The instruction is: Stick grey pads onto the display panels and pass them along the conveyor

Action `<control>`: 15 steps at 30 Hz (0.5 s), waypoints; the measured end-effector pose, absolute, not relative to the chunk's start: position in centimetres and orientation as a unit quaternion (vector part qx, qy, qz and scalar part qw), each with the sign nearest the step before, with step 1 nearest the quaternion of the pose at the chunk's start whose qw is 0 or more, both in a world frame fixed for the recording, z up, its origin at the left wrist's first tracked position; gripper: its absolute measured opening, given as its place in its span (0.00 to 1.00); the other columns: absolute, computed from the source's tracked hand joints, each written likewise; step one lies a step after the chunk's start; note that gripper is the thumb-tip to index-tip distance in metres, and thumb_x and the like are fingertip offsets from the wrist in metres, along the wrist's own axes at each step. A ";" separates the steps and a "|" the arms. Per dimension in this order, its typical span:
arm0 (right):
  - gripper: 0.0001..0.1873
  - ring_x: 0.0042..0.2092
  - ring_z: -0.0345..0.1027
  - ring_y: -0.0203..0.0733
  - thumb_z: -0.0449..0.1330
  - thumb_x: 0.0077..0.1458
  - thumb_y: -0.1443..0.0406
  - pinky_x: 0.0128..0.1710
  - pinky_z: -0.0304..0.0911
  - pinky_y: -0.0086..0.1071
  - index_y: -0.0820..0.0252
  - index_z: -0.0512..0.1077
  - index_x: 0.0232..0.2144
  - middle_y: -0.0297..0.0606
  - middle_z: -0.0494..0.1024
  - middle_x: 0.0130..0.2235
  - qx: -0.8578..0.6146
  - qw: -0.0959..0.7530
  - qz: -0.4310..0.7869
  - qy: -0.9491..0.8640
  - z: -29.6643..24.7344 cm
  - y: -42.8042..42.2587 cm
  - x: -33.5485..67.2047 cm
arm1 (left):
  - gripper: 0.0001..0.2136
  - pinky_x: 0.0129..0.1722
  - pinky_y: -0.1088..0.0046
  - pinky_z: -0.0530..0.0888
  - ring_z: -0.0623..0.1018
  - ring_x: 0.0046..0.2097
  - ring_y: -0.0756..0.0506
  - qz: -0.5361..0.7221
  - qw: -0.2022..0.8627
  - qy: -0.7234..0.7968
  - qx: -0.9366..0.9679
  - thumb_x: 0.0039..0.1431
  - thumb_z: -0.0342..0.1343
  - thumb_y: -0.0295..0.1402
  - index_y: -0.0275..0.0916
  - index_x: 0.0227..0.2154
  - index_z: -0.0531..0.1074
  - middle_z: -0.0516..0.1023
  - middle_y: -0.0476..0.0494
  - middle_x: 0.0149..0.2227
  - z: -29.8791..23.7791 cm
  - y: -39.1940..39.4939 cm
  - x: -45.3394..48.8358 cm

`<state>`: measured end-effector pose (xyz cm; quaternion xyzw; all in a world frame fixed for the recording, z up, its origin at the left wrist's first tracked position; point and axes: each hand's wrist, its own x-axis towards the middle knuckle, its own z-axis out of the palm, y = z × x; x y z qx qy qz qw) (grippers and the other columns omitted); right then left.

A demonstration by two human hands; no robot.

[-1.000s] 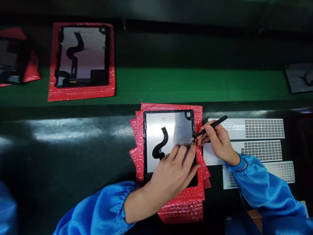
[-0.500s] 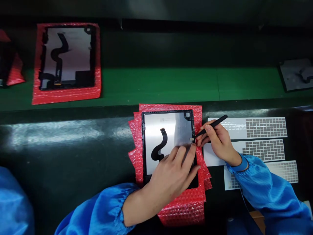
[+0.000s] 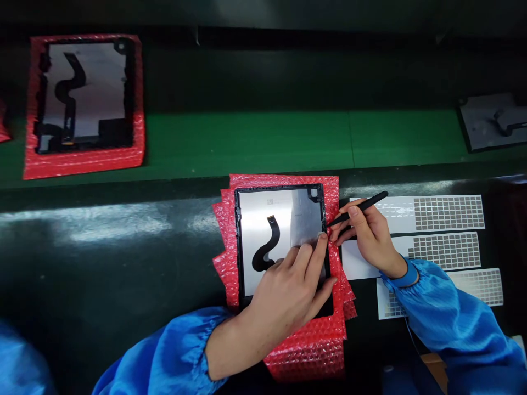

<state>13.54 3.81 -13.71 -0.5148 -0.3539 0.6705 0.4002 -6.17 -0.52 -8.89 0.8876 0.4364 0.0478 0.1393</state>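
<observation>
The bench [image 3: 123, 263] is dark green and glossy, with a band of light reflected to the left of the red bubble-wrap stack [image 3: 304, 359]. Beyond that stack runs a brighter, matte green strip [image 3: 247, 142], marked by a thin seam, and farther beyond it everything falls into deep shadow. On the strip, beyond the stack and to its left, a second panel [image 3: 96, 93] lies on a red wrap; beyond and to the right rests a grey panel [image 3: 477, 118], cut off by the picture's edge. Right of the stack, three white label sheets [image 3: 448, 214] are printed with grids of small grey rectangles.

The display panel [image 3: 284, 203] lies flat on top of the stack, whose sheets fan out unevenly beneath it. Its back is silvery and shiny, framed in black, with a square cut-out at the far right corner and a black S-shaped ribbon cable [image 3: 269, 241] across it.

The left hand [image 3: 284, 285] lies over the panel, thumb spread from the bent fingers, index fingertip on the right edge. The right hand [image 3: 370, 233], at the stack's right side, pinches a slim black tool [image 3: 364, 206], its tip at that edge.
</observation>
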 end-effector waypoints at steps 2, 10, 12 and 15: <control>0.21 0.25 0.80 0.38 0.61 0.68 0.45 0.24 0.79 0.30 0.55 0.70 0.41 0.31 0.81 0.28 -0.515 0.425 0.657 -0.351 -13.3 4.0 13.8 | 0.28 0.27 0.68 0.79 0.82 0.38 0.42 0.049 0.142 0.439 0.886 0.73 0.52 0.41 0.21 0.65 0.62 0.79 0.36 0.42 -9.1 -0.5 -6.1; 0.16 0.26 0.80 0.42 0.63 0.69 0.49 0.22 0.77 0.34 0.53 0.75 0.40 0.35 0.83 0.31 -0.567 0.519 0.511 -0.385 -9.0 2.8 18.3 | 0.31 0.26 0.65 0.79 0.83 0.38 0.40 0.032 0.188 0.454 0.870 0.72 0.54 0.45 0.27 0.68 0.57 0.80 0.37 0.45 -10.3 1.0 -6.7; 0.15 0.26 0.80 0.44 0.63 0.69 0.50 0.22 0.78 0.37 0.54 0.76 0.41 0.36 0.83 0.30 -0.590 0.508 0.487 -0.396 -8.3 0.8 20.1 | 0.31 0.26 0.65 0.79 0.83 0.39 0.40 0.022 0.203 0.462 0.863 0.71 0.55 0.46 0.29 0.67 0.59 0.80 0.36 0.46 -9.9 1.4 -6.8; 0.13 0.26 0.81 0.45 0.64 0.69 0.53 0.25 0.80 0.39 0.55 0.78 0.43 0.36 0.83 0.28 -0.625 0.442 0.495 -0.412 -8.0 -2.9 22.6 | 0.29 0.32 0.62 0.81 0.82 0.42 0.38 0.061 0.196 0.442 0.873 0.71 0.55 0.45 0.28 0.65 0.63 0.80 0.34 0.45 -8.5 0.9 -6.1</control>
